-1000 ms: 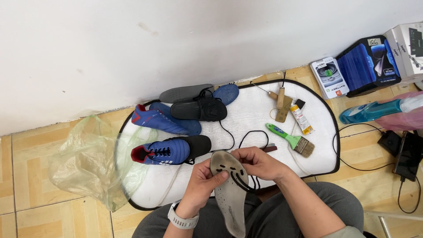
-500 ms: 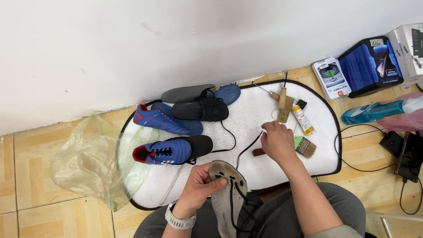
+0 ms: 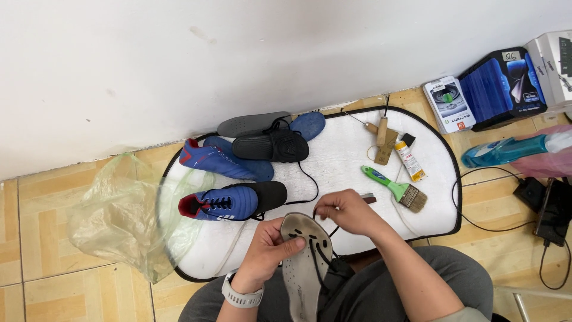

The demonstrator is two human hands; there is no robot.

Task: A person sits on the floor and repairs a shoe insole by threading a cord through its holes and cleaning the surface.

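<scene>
While the left hand (image 3: 266,250) pinches the toe end of a flat grey perforated shoe sole (image 3: 304,265) over the lap, the right hand (image 3: 345,210) — just beyond it — pinches a black lace (image 3: 319,253) threaded through 2 holes.

Both hands (image 3: 310,229) on grey insole (image 3: 304,262)

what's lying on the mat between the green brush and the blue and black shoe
In the head view, the right hand sits between the green brush and the blue and black shoe, pinching a black lace.
</scene>
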